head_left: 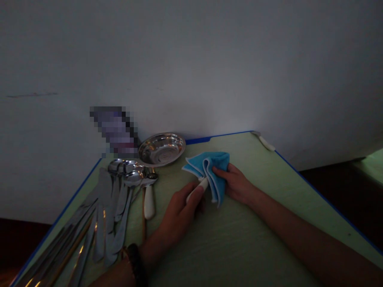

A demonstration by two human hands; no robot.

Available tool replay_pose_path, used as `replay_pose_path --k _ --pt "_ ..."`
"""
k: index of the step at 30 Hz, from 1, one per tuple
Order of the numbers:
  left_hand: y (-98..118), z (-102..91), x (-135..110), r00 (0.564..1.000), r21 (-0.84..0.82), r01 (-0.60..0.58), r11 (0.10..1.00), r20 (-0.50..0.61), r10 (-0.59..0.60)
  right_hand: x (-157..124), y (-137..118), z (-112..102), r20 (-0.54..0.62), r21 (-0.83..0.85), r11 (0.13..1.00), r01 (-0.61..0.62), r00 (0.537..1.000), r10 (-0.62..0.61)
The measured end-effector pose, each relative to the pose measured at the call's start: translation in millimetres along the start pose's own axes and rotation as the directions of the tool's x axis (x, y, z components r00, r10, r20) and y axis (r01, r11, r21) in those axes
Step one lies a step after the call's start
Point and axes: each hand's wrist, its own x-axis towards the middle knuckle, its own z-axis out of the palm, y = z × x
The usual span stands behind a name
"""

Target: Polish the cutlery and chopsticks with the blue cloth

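In the middle of the head view, my left hand is closed around the white handle of a utensil. Its other end is hidden in a folded blue cloth with pale edging, so its kind does not show. My right hand grips the cloth from the right, thumb on top, and presses it around the hidden end. Left of my hands lies a utensil with a thick white handle, beside several metal spoons.
A shiny metal bowl stands at the back, against the wall. Long metal utensils spread along the table's left side. A white-handled knife lies at the far right corner. Blue edging borders the pale green table. A blurred-out object leans at the back left.
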Motion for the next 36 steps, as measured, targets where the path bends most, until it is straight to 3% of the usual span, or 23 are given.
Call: replay_pose_path --k 4,7,10,14,16,19,22,25,28,32,36 --pt "-2 0.3 1 0.996 0.076 0.066 0.995 -0.06 -0.061 0 -8 -13 0.198 -0.14 0.988 -0.061 0.976 0.089" --pt "-2 -0.8 2 0.977 -0.009 0.154 0.988 -0.151 -0.154 3 -23 -29 0.382 -0.357 0.925 -0.132 0.883 0.274" --pt "-1 -3.0 5 0.955 -0.092 0.176 0.98 -0.225 -0.193 5 -35 -39 0.446 -0.613 0.788 -0.059 0.797 0.407" --pt "-2 -6.1 7 0.956 -0.108 0.142 0.984 -0.244 -0.165 4 -41 -41 0.5 -0.709 0.703 0.052 0.741 0.449" --pt "-3 -7.6 7 0.967 -0.053 0.116 0.992 -0.221 -0.125 2 -41 -38 0.507 -0.709 0.701 0.071 0.743 0.437" --pt "-6 -9.8 5 0.983 0.051 0.088 0.995 -0.169 -0.079 0 -39 -33 0.493 -0.724 0.679 0.125 0.782 0.382" --pt "-11 -11.7 3 0.985 0.071 0.076 0.995 -0.161 -0.063 -5 -37 -27 0.482 -0.8 0.542 0.257 0.812 0.328" --pt "-15 -13.8 4 0.965 0.004 0.11 0.994 -0.238 -0.106 -9 -35 -24 0.468 -0.855 0.39 0.342 0.832 0.298" --pt "-13 -15.2 9 0.95 -0.126 0.175 0.976 -0.24 -0.201 -9 -33 -25 0.449 -0.831 0.479 0.283 0.849 0.278" --pt "-5 -13.8 16 0.956 -0.231 0.193 0.953 -0.173 -0.236 -6 -34 -30 0.364 -0.72 0.693 0.042 0.873 0.326" --pt "-3 -12.2 17 0.963 -0.24 0.173 0.955 -0.162 -0.216 -3 -36 -37 0.322 -0.557 0.814 -0.168 0.859 0.398"
